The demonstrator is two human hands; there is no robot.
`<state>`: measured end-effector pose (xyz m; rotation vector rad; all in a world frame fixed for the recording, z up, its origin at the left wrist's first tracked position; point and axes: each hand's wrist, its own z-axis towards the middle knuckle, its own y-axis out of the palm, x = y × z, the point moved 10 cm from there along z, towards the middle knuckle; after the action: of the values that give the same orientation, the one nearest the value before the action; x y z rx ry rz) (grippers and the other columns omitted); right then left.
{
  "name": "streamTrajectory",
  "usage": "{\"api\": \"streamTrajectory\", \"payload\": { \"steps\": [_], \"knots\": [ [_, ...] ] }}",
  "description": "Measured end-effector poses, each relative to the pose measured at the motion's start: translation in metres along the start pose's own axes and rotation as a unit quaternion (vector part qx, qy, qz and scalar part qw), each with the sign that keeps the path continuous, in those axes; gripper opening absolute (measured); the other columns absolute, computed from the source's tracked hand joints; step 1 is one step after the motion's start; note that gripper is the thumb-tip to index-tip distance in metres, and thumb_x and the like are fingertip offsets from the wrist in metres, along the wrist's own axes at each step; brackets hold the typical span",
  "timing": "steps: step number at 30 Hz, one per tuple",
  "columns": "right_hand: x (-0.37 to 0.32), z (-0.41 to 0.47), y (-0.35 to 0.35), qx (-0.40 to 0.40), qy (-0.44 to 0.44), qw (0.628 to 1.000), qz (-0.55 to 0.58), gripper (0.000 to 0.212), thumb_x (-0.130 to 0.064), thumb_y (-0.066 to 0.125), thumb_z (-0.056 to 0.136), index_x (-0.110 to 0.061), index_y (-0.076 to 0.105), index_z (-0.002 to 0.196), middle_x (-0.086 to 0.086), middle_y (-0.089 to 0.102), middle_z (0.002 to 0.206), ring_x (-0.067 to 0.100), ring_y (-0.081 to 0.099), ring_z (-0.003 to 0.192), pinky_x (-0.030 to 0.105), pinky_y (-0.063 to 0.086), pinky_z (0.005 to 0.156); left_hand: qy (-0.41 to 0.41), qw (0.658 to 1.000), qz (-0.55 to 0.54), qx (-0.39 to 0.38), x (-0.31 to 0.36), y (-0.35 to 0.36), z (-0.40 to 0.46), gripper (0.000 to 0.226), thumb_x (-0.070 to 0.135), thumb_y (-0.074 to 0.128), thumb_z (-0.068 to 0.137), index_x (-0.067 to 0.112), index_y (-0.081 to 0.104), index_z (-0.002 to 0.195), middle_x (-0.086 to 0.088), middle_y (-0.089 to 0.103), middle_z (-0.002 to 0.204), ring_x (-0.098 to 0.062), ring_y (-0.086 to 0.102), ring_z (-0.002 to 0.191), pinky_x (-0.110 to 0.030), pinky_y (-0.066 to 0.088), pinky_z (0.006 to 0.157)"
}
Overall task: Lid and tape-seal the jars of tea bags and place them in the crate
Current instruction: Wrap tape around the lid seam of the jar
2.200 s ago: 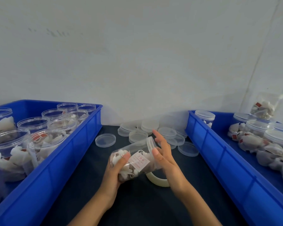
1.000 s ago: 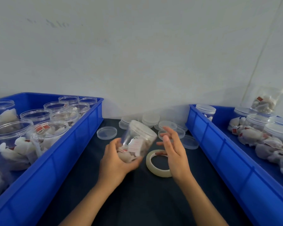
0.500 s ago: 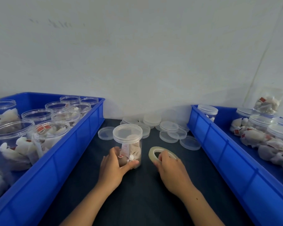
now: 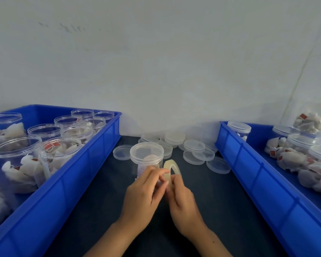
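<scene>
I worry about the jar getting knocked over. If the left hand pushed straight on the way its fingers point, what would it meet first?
Probably the tape roll, which the left hand already touches while the right hand holds it. The lidded jar stands just behind; depth between them is unclear.
</scene>
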<state>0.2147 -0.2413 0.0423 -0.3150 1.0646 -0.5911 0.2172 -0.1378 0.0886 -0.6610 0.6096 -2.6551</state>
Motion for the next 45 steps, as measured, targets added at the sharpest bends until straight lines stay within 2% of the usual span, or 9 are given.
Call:
{"api": "streamTrajectory", "payload": {
  "steps": [4,8,14,24,27,31,36,41,45],
  "knots": [
    [-0.006,-0.002,-0.003,-0.003,-0.024,0.999,0.022,0.026,-0.052,0.038,0.094,-0.028,0.045,0.098,-0.004,0.057,0.071,0.016,0.051,0.057,0.045,0.045,0.055,-0.082,0.991,-0.101,-0.018,-0.018,0.005,-0.002,0.025,0.033,0.058,0.087,0.030,0.060,0.112,0.023,0.060,0.098,0.003,0.062,0.088,-0.009,0.051,0.070],
    [-0.005,-0.002,-0.003,-0.020,-0.028,0.999,0.040,0.027,-0.053,0.042,0.091,-0.027,0.045,0.099,0.001,0.056,0.071,0.023,0.052,0.059,0.049,0.046,0.055,-0.115,0.983,-0.138,-0.024,-0.025,0.007,-0.004,0.023,0.031,0.060,0.085,0.031,0.061,0.108,0.022,0.066,0.102,0.000,0.065,0.090,-0.020,0.056,0.073],
    [0.001,-0.002,0.002,-0.062,-0.014,0.997,0.035,0.011,-0.035,0.051,0.094,-0.029,0.043,0.097,0.000,0.053,0.072,0.018,0.050,0.059,0.045,0.046,0.057,-0.107,0.987,-0.117,-0.013,-0.024,0.001,-0.001,0.014,0.029,0.066,0.080,0.019,0.068,0.091,0.024,0.065,0.082,0.001,0.067,0.079,-0.015,0.053,0.065],
    [0.006,-0.003,0.010,-0.091,0.002,0.995,0.032,0.013,-0.025,0.053,0.095,-0.019,0.044,0.102,0.009,0.057,0.082,0.018,0.049,0.063,0.046,0.047,0.062,-0.126,0.985,-0.115,-0.003,-0.031,0.001,-0.004,0.011,0.002,0.070,0.082,0.012,0.066,0.081,0.016,0.064,0.074,-0.006,0.065,0.072,-0.024,0.055,0.065],
    [0.005,-0.003,0.009,-0.090,-0.003,0.995,0.041,0.010,-0.026,0.053,0.094,-0.022,0.045,0.099,0.006,0.058,0.081,0.008,0.049,0.062,0.040,0.047,0.059,-0.117,0.988,-0.099,-0.007,-0.028,0.004,-0.006,0.010,0.004,0.068,0.085,0.012,0.063,0.084,0.014,0.062,0.076,-0.006,0.064,0.074,-0.024,0.054,0.066],
    [0.003,-0.005,0.005,-0.087,-0.014,0.996,0.033,0.012,-0.031,0.052,0.094,-0.023,0.046,0.100,0.008,0.057,0.080,0.023,0.050,0.063,0.043,0.047,0.059,-0.137,0.979,-0.150,-0.009,-0.029,0.005,-0.007,0.010,0.008,0.068,0.086,0.016,0.063,0.088,0.012,0.065,0.080,-0.005,0.067,0.075,-0.017,0.054,0.068],
    [-0.002,-0.005,0.005,-0.101,-0.040,0.994,0.001,0.011,-0.030,0.052,0.094,-0.024,0.045,0.099,-0.009,0.056,0.078,0.009,0.050,0.063,0.033,0.044,0.057,-0.108,0.986,-0.123,-0.031,-0.024,0.006,-0.004,0.011,0.000,0.065,0.087,0.011,0.062,0.085,0.013,0.061,0.076,-0.006,0.063,0.075,-0.013,0.052,0.064],
    [-0.008,-0.005,0.003,-0.106,-0.057,0.992,-0.030,0.010,-0.031,0.052,0.095,-0.028,0.043,0.099,-0.014,0.056,0.082,0.010,0.051,0.065,0.028,0.043,0.056,-0.069,0.995,-0.057,-0.038,-0.016,0.006,-0.005,0.016,0.001,0.060,0.091,0.015,0.052,0.085,0.017,0.052,0.078,-0.009,0.057,0.076,-0.024,0.050,0.064],
    [-0.009,-0.005,0.002,-0.106,-0.050,0.992,-0.042,0.012,-0.034,0.052,0.095,-0.030,0.043,0.101,-0.006,0.056,0.083,0.016,0.052,0.066,0.036,0.046,0.058,-0.051,0.998,-0.042,-0.024,-0.008,0.002,-0.004,0.033,-0.005,0.059,0.088,0.025,0.042,0.086,0.022,0.044,0.079,-0.006,0.054,0.083,-0.016,0.048,0.065]
  ]
}}
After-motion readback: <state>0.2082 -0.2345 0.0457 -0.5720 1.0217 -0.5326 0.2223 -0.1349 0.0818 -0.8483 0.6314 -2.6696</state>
